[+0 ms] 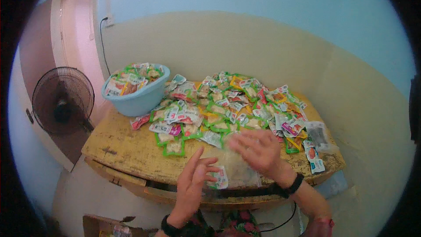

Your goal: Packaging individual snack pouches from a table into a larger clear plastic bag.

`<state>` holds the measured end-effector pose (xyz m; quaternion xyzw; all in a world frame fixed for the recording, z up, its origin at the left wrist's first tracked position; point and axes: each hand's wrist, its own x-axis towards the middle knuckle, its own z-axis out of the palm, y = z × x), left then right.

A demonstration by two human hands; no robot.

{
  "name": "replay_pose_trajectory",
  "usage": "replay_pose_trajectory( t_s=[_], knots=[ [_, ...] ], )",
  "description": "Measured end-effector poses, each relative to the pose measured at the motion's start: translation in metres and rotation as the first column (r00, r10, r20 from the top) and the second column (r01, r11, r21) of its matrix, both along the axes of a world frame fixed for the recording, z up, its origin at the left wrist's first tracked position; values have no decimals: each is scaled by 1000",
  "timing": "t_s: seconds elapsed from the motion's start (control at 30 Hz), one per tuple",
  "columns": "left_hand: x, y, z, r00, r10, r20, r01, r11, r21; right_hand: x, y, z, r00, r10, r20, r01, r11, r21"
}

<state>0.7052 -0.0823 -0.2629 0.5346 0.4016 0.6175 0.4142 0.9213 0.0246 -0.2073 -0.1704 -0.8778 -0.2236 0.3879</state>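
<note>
My left hand (194, 179) is over the front edge of a worn yellow wooden table, its fingers apart. Just beyond its fingertips is a small food packet (222, 178) with a white and green wrapper; whether they touch is hard to tell. Blurred by motion, my right hand (260, 153) hovers with spread fingers at the near side of a heap of sealed snack packets (217, 108). Under and between the hands lies a clear plastic bag (241, 171), its outline faint. The heap mixes green-edged, yellow, red and white packets.
A light blue plastic basin (138, 103) full of similar packets stands at the table's back left. Another clear bag (318, 135) lies at the right. A black fan (63, 100) is left of the table (121, 151). An open cardboard box (93, 225) sits on the floor, lower left.
</note>
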Motion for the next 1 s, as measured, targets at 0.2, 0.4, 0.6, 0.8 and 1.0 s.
replay_pose_trajectory(
  t_s=[0.2,0.4,0.6,0.8,1.0],
  knots=[
    [32,-3,2,755,-108,646,262,954,-146,-6,-65,-25,997,38,74,-39,999,8],
    [37,-16,13,988,-54,148,78,984,-161,27,-72,-31,974,94,-208,-148,953,-264],
    [39,-4,5,989,-125,-74,121,991,-64,47,-66,-31,813,-297,-501,-416,305,-857],
    [74,6,12,989,88,-120,-79,994,82,69,-67,-40,749,-461,-476,-465,146,-873],
    [98,28,-8,475,290,-831,-63,953,297,103,-50,-75,438,-664,-606,-439,431,-789]
  ],
)
